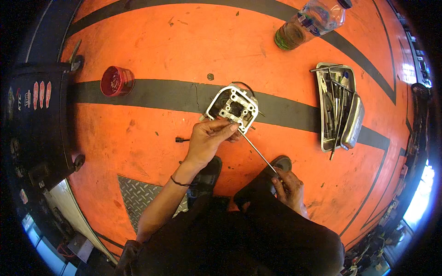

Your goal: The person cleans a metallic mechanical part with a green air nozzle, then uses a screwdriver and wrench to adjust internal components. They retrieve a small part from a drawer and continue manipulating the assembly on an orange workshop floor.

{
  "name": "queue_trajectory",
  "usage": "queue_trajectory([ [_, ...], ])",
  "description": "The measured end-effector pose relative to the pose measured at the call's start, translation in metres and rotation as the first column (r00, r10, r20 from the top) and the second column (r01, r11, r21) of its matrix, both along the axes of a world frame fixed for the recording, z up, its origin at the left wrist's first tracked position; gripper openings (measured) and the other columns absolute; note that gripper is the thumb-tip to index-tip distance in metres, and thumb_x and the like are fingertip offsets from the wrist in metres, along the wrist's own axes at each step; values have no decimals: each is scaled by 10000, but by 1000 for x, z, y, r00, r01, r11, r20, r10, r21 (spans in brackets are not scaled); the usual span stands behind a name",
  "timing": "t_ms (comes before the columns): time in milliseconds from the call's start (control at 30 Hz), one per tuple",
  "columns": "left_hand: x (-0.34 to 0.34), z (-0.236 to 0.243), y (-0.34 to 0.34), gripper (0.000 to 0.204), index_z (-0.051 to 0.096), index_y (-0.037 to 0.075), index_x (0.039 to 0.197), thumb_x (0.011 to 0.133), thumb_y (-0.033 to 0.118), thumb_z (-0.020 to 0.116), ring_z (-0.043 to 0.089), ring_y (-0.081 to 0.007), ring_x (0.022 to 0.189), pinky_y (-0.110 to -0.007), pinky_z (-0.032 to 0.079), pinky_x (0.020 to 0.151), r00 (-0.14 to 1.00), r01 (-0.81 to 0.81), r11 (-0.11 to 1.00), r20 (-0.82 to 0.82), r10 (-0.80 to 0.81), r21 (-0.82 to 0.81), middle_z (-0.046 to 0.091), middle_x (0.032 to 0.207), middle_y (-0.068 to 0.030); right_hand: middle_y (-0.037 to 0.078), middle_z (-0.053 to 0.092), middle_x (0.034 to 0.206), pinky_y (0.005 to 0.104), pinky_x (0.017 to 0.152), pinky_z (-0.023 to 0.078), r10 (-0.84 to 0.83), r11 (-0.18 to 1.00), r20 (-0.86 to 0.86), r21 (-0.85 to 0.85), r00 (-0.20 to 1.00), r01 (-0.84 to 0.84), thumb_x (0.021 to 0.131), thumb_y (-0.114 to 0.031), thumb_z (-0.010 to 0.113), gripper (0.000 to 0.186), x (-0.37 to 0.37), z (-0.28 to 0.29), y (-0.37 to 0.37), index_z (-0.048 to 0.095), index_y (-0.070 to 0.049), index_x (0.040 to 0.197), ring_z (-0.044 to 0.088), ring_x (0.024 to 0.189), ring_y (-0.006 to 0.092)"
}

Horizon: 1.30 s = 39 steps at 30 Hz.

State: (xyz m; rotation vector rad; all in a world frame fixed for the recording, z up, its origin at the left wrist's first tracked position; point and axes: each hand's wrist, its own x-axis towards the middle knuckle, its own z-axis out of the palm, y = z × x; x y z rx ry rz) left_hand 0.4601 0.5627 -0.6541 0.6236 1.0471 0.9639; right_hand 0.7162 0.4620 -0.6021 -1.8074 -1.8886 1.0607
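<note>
A silver engine cylinder head [249, 108] with a dark recessed middle sits on the orange floor in front of me. At its near edge my left hand [206, 141] is closed in a pinch; whatever lies between the fingertips is too small to make out. My right hand [290, 187], lower and to the right, is wrapped round the near end of a long thin metal rod [257, 151]. The rod slants up and left, its far tip meeting the left fingertips by the cylinder head. Its held end is hidden, so I cannot tell what tool it is.
To the right lies a metal tray [322, 142] of hand tools, a shiny metal piece [353, 122] at its side. A clear bottle [317, 20] stands far right, a red cup [118, 81] at left. A dark tool cart [41, 119] borders the left; treadplate [142, 198] lies nearby.
</note>
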Motion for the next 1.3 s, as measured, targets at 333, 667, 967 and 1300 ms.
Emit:
queue_trajectory([
  [333,-76,-13,29,227,671,-18,897,908,209,665,606,-129,628,-267,476,590,964,-231,971,-123,236,54,649,684,-68,134,596,733,355,567,483,-80,997,62,-15,995,81,892,-148,656,229,1,4,-3,664,-62,1104,597,615,261],
  [667,-132,-8,75,258,697,35,937,868,283,704,632,-167,715,-355,518,670,187,430,880,-934,-303,-199,685,824,-146,122,653,848,263,576,424,-233,964,114,-102,966,244,940,-160,616,282,19,-18,-3,644,19,1155,516,644,115],
  [967,-155,-18,61,439,588,95,1228,822,177,732,637,-291,892,-464,484,857,71,490,859,-976,-204,-144,673,1006,-176,177,665,855,346,652,499,-329,901,64,-279,942,333,913,-201,646,318,19,0,3,565,0,1145,644,726,237],
  [1300,-83,-17,82,767,314,134,1485,791,19,622,385,-352,1347,-431,334,1102,281,607,775,-960,-2,176,336,1500,-188,125,656,902,315,684,496,-270,938,-10,-229,963,260,837,-71,673,281,34,30,5,629,-15,1109,640,779,209],
])
